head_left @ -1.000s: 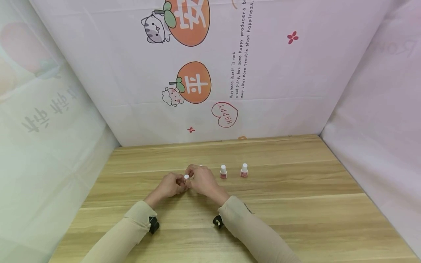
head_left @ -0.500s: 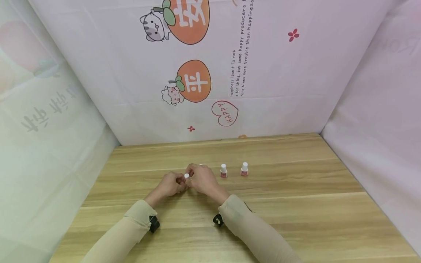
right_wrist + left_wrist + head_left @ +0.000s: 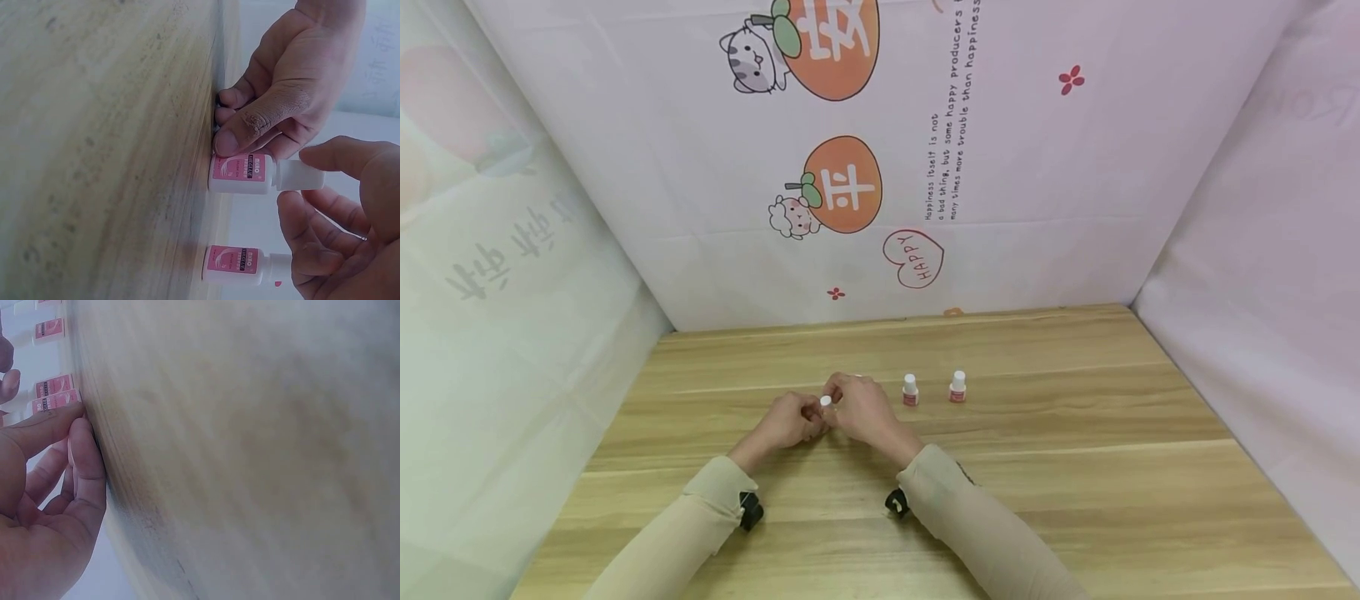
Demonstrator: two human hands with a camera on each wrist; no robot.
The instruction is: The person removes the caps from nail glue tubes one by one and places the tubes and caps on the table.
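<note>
A small white nail glue bottle (image 3: 240, 175) with a pink label stands upright on the wooden table; its white cap (image 3: 826, 402) shows between the hands in the head view. My left hand (image 3: 788, 421) pinches the lower part of the bottle, thumb on the label near the base. From the other side, my right hand (image 3: 863, 412) grips the white cap (image 3: 301, 175) between thumb and finger. In the left wrist view, the left hand (image 3: 50, 519) has thumb and index finger meeting at the bottle's base. The cap is on the bottle.
Two similar bottles stand to the right, a nearer one (image 3: 910, 392) and a farther one (image 3: 957, 388). The white top of another (image 3: 858, 377) peeks out behind the right hand. A printed white cloth (image 3: 1000, 250) rises behind the table (image 3: 1075, 467), with cloth walls at both sides.
Both hands stay at the same bottle with hardly any movement. The head view has shifted very slightly.
</note>
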